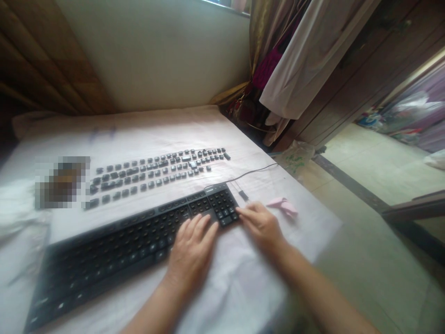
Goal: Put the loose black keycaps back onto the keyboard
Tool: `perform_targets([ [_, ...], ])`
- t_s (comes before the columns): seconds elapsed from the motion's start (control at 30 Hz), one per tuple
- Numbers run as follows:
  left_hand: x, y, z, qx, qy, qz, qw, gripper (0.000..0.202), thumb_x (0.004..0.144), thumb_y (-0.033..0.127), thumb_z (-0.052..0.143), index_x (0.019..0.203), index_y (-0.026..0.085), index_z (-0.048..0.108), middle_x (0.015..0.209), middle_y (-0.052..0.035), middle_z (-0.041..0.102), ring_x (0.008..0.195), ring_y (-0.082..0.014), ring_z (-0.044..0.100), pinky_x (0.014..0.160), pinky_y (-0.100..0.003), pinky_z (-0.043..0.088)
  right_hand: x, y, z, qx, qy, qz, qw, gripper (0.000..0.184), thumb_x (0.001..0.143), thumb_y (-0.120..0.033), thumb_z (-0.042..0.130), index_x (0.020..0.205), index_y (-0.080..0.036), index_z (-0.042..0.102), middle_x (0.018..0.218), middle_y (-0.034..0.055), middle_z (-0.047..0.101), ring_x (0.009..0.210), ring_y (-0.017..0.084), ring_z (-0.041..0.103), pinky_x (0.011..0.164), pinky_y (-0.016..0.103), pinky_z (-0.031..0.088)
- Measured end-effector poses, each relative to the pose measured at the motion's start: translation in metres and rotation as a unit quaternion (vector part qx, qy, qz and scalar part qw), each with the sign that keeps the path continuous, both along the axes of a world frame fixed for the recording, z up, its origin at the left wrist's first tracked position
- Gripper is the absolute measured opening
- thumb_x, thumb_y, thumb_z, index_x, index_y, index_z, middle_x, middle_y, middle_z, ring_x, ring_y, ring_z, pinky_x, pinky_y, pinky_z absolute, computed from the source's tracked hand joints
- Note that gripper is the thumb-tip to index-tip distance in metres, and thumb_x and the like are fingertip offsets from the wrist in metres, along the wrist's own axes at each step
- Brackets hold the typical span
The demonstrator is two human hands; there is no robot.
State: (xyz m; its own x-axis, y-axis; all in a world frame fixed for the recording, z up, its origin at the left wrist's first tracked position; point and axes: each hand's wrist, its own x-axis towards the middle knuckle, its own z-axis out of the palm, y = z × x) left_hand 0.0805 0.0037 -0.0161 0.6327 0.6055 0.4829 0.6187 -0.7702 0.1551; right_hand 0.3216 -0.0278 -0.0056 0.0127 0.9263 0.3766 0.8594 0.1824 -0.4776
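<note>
A black keyboard [118, 246] lies slantwise on the pale cloth. Most of its key positions show bare, while caps remain along the near rows and on part of the number pad [225, 212]. My left hand [193, 241] rests flat across the keyboard, just left of the number pad, fingers stretched out. At the pad's right edge, my right hand [259, 225] has its thumb and fingertips pinched together; what they hold, if anything, is hidden. Behind the keyboard, loose black keycaps [151, 174] lie in several rows. A small dark-handled wire keycap puller [243, 195] lies beyond my right hand.
A pink cloth [285, 206] lies right of my right hand, by the edge of the covered surface [306, 241]. A thin cable [253, 171] runs from the keyboard to the right. A blurred-out item [64, 182] sits at the left. Tiled floor [361, 250] shows beyond the edge.
</note>
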Motion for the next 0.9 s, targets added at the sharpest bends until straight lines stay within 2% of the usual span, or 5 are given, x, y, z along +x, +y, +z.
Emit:
perform_targets([
  [0.1, 0.0, 0.0, 0.0, -0.001, -0.001, 0.0, 1.0, 0.037, 0.094, 0.02, 0.049, 0.128, 0.02, 0.062, 0.135, -0.011, 0.06, 0.127, -0.0303, 0.051, 0.107, -0.048, 0.038, 0.01, 0.009, 0.002, -0.03, 0.049, 0.04, 0.998, 0.028, 0.092, -0.025, 0.057, 0.115, -0.026, 0.072, 0.098, 0.0059, 0.067, 0.089, 0.018, 0.066, 0.08, 0.03, 0.055],
  [0.27, 0.0, 0.0, 0.0, -0.002, 0.0, 0.0, 1.0, 0.038, 0.093, 0.02, 0.049, 0.129, 0.02, 0.062, 0.136, -0.0111, 0.059, 0.126, -0.0305, 0.051, 0.107, -0.049, 0.038, 0.022, 0.019, 0.009, -0.131, 0.051, 0.079, 0.987, 0.038, 0.088, -0.023, 0.06, 0.126, -0.024, 0.066, 0.099, 0.0064, 0.067, 0.087, 0.018, 0.066, 0.08, 0.031, 0.055],
  [0.4, 0.0, 0.0, 0.001, -0.002, 0.0, 0.003, 1.0, 0.038, 0.093, 0.019, 0.05, 0.129, 0.02, 0.062, 0.135, -0.0112, 0.06, 0.126, -0.0308, 0.051, 0.106, -0.049, 0.039, 0.028, 0.025, 0.019, -0.181, 0.074, 0.089, 0.977, 0.037, 0.086, -0.026, 0.064, 0.123, -0.025, 0.068, 0.096, 0.005, 0.068, 0.084, 0.018, 0.066, 0.079, 0.031, 0.054],
  [0.57, 0.0, 0.0, 0.001, -0.005, 0.004, 0.003, 1.0, 0.038, 0.093, 0.019, 0.05, 0.129, 0.02, 0.062, 0.135, -0.0111, 0.059, 0.126, -0.0311, 0.051, 0.105, -0.05, 0.04, 0.03, 0.032, 0.024, -0.199, 0.117, 0.104, 0.967, 0.032, 0.082, -0.03, 0.069, 0.114, -0.023, 0.071, 0.092, 0.0041, 0.068, 0.082, 0.017, 0.065, 0.076, 0.03, 0.053],
  [0.9, 0.0, 0.0, 0.002, -0.011, 0.007, 0.003, 1.0, 0.038, 0.094, 0.02, 0.049, 0.13, 0.02, 0.061, 0.136, -0.0107, 0.059, 0.126, -0.0309, 0.05, 0.106, -0.049, 0.038, 0.038, 0.04, 0.02, -0.222, 0.151, 0.118, 0.956, 0.032, 0.077, -0.031, 0.073, 0.107, -0.022, 0.073, 0.085, 0.0023, 0.065, 0.077, 0.017, 0.062, 0.073, 0.03, 0.05],
])
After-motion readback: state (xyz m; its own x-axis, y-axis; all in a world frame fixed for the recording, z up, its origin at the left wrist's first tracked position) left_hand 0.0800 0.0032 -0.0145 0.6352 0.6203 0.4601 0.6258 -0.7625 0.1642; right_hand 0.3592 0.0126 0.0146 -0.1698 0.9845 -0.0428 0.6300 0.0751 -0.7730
